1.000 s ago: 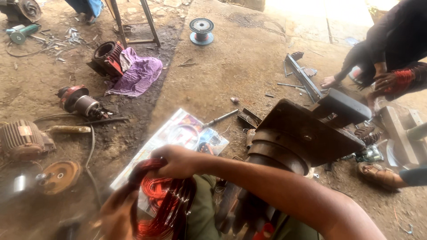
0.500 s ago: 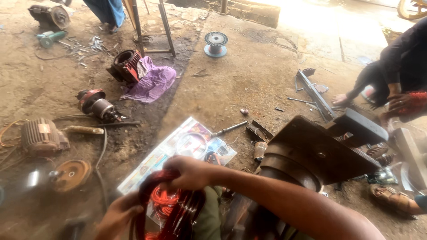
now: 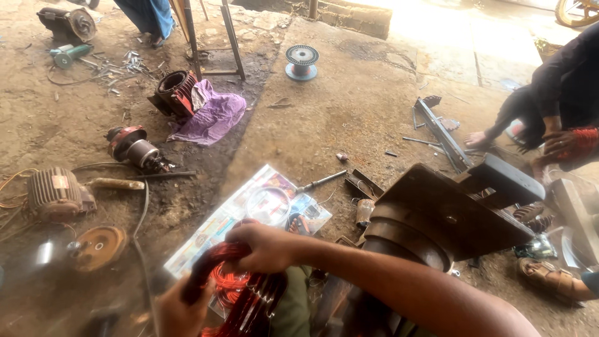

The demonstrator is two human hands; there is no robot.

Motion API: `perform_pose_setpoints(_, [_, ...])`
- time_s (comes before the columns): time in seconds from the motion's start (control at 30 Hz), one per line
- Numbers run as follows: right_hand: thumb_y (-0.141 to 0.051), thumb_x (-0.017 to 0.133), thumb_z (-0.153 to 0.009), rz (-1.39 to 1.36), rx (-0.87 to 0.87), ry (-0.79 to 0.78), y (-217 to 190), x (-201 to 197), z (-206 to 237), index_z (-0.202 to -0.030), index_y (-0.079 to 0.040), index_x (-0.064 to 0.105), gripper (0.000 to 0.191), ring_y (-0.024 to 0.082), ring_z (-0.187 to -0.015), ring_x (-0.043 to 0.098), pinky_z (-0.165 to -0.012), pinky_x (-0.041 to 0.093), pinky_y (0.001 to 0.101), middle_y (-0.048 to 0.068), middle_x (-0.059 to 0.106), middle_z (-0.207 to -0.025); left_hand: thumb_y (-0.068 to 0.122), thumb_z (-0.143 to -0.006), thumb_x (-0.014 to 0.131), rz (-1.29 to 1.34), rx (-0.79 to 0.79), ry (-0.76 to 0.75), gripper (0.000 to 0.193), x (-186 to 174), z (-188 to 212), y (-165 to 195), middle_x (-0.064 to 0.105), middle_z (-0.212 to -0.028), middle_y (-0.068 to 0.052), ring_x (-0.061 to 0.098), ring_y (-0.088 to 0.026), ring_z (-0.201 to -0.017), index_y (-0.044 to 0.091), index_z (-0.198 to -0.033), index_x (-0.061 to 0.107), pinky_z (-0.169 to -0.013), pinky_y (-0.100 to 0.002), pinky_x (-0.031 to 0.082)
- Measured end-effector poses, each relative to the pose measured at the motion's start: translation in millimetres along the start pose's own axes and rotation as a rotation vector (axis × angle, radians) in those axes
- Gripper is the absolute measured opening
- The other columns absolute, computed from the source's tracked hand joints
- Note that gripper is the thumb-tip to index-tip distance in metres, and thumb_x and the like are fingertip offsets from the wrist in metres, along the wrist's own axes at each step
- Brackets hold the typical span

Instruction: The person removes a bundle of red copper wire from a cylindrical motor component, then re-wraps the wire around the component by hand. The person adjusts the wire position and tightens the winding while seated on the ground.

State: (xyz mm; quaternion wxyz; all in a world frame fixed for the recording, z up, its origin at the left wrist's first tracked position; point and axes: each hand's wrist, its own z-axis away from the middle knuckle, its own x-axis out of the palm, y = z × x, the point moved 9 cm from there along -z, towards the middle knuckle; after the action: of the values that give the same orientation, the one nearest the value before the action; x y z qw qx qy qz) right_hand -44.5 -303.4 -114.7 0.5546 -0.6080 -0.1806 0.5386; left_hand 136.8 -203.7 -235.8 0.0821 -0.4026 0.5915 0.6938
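At the bottom of the head view I hold a bundle of red-orange copper winding wire [image 3: 234, 293]. My right hand [image 3: 265, 246] reaches across from the right and grips the top of the coil. My left hand [image 3: 178, 309] grips its lower left side. The coil lies over a glossy printed sheet [image 3: 249, 212] spread on the dirt floor. A large dark metal motor housing with a flat plate [image 3: 437, 218] stands just right of my right forearm.
Motor parts lie at left: a finned motor [image 3: 56, 193], a rotor [image 3: 134, 146], a round cover [image 3: 97, 246], a stator beside a purple cloth [image 3: 212, 115]. A wire spool [image 3: 302, 61] sits farther off. A screwdriver [image 3: 321, 181] lies by the sheet. Another person crouches at right [image 3: 555, 112].
The view has shifted, so the floor objects sit lower in the frame. Both hands have stayed on the wire coil, the right hand staying on its top.
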Motion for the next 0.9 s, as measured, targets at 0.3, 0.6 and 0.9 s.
perform_pose_setpoints(0.3, [-0.033, 0.076, -0.090, 0.020, -0.058, 0.024, -3.9, 2.4, 0.6, -0.101, -0.004, 0.071, 0.032, 0.026, -0.109, 0.052, -0.090, 0.045, 0.0411, 0.014, 0.060, -0.106, 0.034, -0.080, 0.080, -0.112, 0.058, 0.095, 0.029, -7.7, 3.4, 22.8, 0.073, -0.061, -0.010, 0.074, -0.016, -0.057, 0.011, -0.098, 0.083, -0.061, -0.036, 0.057])
perform_pose_setpoints(0.6, [-0.032, 0.074, -0.091, -0.037, 0.024, -0.032, 8.1, 8.2, -4.8, -0.111, -0.004, 0.070, 0.034, 0.017, -0.083, 0.060, -0.074, 0.050, 0.0352, 0.004, 0.063, -0.091, 0.023, -0.073, 0.089, 0.602, -0.271, -0.637, 0.054, 44.8, -22.7, -41.5, 0.080, -0.114, -0.019, 0.071, -0.028, -0.115, 0.000, -0.119, 0.072, -0.103, -0.040, 0.047])
perform_pose_setpoints(0.9, [-0.023, 0.074, -0.091, -0.151, 0.033, -0.033, 14.4, 5.6, -10.4, -0.111, -0.002, 0.069, 0.029, 0.018, -0.079, 0.070, -0.072, 0.057, 0.0359, 0.010, 0.072, -0.087, 0.001, -0.083, 0.073, 0.989, -0.272, -0.240, 0.050, 44.7, -25.3, -55.9, 0.071, -0.131, -0.024, 0.064, -0.031, -0.126, -0.011, -0.130, 0.065, -0.111, -0.043, 0.043])
